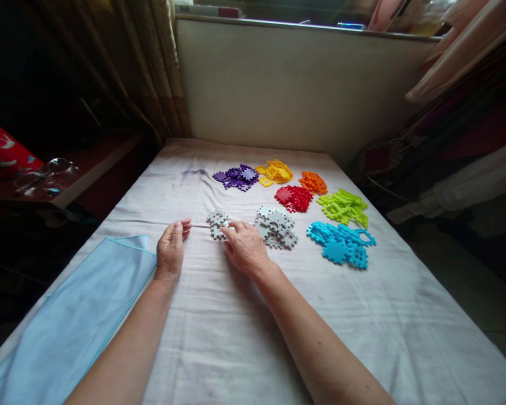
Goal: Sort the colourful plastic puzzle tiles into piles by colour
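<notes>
Small grey cluster (216,216): notched flat pieces on the sheet, directly at the tips of the right hand's fingers and partly covered by them.
Right hand (247,247): palm down, fingers bent and slightly spread, reaching the cluster's near right edge; whether a piece is pinched there cannot be told.
Left hand (171,250): turned on its side just left of the cluster and apart from it, fingers loosely curled with the thumb along the top; its palm is hidden, so I cannot tell whether it has hold of anything.
Larger grey pile (276,228): just right of the right hand's knuckles, pieces overlapping.
Red pile (294,198): beyond the right hand, to its right.
Purple pile (237,177): straight beyond the right hand.
Yellow pile (275,172): beside the purple, farther out than the red.
Orange pile (313,183): beyond the red, to its right.
Blue pile (341,243): well right of the right hand.
Green pile (343,207): just beyond the blue.
Light-blue cloth (80,320): left of the left hand, alongside its forearm.
Pale sheet (219,337): beneath both hands and every pile.
</notes>
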